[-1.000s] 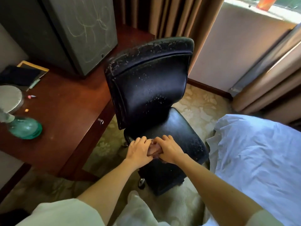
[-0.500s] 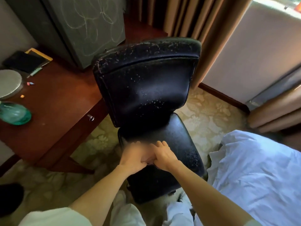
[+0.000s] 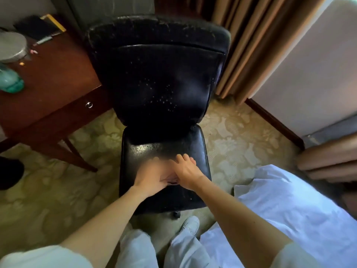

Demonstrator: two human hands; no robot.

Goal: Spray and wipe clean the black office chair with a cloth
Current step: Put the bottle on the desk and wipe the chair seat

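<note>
The black office chair (image 3: 164, 78) faces me, its backrest and top edge flecked with pale specks. Both my hands lie side by side on the front half of the seat (image 3: 195, 144). My left hand (image 3: 152, 175) is blurred by motion, with its fingers stretched over the leather. My right hand (image 3: 187, 170) presses flat, fingers pointing toward the backrest. A small pinkish bit of cloth (image 3: 170, 180) shows between the two palms; the rest of it is hidden under them. A teal bottle (image 3: 10, 83) stands on the desk at far left.
A dark wooden desk (image 3: 50, 80) with a drawer knob stands left of the chair, holding a round grey lid (image 3: 11, 47) and a dark folder. A bed with a white sheet (image 3: 289, 200) is close on the right. Curtains (image 3: 251, 45) hang behind. My feet are under the seat's front edge.
The chair now faces me squarely and lies closer in view. Both hands have slid forward over the seat, the left one still moving.
</note>
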